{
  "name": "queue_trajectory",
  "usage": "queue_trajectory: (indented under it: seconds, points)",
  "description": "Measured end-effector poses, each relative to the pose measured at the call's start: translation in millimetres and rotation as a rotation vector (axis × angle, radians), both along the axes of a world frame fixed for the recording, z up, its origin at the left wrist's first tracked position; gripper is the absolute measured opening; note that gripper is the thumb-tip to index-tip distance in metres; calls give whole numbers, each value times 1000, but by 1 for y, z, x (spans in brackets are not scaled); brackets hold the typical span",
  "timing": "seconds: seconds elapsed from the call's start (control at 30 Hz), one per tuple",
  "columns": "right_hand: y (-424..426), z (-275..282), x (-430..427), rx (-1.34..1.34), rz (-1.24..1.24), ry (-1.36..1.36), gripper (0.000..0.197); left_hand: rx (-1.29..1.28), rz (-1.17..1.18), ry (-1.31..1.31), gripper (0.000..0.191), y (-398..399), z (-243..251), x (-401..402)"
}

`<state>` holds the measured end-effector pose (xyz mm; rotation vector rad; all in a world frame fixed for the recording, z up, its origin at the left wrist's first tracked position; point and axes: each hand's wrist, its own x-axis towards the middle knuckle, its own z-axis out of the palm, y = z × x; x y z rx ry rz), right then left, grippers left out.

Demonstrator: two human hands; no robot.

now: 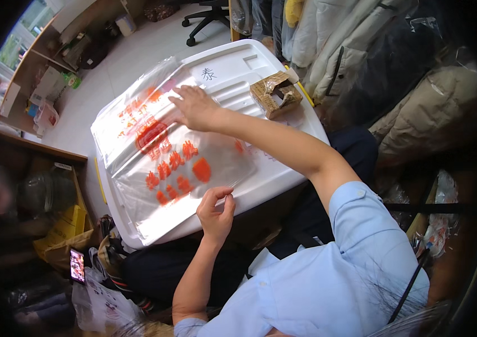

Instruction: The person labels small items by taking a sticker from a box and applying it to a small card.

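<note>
A clear plastic bag (221,162) with red-orange printing lies spread over a white plastic lid or board (259,185) before me. Its far part is creased and shines with glare. My right hand (196,108) rests palm down on the bag's upper part, fingers spread. At the near edge, my left hand (216,212) has its thumb and index finger pinched together on the film, the other fingers curled. A small brown cardboard box (276,94) with a torn-open top stands on the lid, right of my right hand.
Garments in plastic covers (348,54) crowd the right side. A lit phone (77,266) stands at lower left beside a white plastic bag (101,303) and a yellow bag (67,225). A wheeled chair base (206,19) is on the floor beyond, with shelving (31,84) at left.
</note>
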<state>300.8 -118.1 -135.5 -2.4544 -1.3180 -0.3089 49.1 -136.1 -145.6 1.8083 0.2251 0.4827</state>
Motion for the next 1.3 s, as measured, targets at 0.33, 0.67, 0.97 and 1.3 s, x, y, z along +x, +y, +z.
queue_trajectory:
  seconds: [0.33, 0.67, 0.97, 1.3]
  points:
    - [-151, 88, 15, -58, -304, 258, 27, 19, 2, -18, 12, 4, -2, -6]
    - [-238, 32, 80, 121, -83, 446, 24, 104, -27, 29, 12, -3, -7, 0]
    - [-249, 36, 71, 97, -282, 496, 22, 136, -42, 56, 11, -5, -5, 1]
    - [-230, 37, 59, 35, -365, 522, 31, 83, -38, 76, 11, -5, -7, 1]
